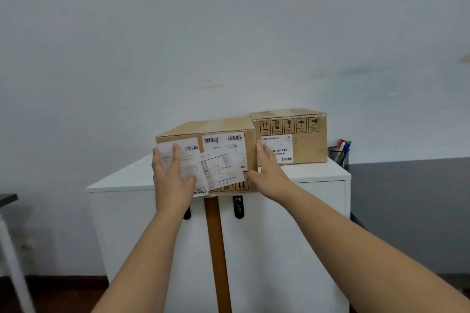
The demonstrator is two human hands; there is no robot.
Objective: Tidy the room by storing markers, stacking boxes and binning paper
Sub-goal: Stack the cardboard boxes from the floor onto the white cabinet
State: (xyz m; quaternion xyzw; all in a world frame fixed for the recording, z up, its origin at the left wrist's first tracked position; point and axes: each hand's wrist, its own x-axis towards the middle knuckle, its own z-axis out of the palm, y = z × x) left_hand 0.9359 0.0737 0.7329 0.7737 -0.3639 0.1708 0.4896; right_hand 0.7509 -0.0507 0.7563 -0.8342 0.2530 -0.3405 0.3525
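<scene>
A cardboard box (218, 127) with several white shipping labels on its front sits at the front edge of a white cabinet (127, 178), slightly overhanging it. My left hand (170, 175) lies flat on the box's front left, fingers spread over a label. My right hand (269, 173) presses against the box's right front corner. A second cardboard box (305, 145), with handling symbols and one label, stands just behind and to the right, touching the first. A black mesh pen holder (339, 157) with several markers (343, 146) stands at the cabinet's right end.
The cabinet stands against a pale wall. A brown vertical strip (216, 249) divides its doors, and a black combination lock (238, 207) is on the right door. A dark tabletop edge (7, 197) with a white leg is at far left. Dark floor lies to the right.
</scene>
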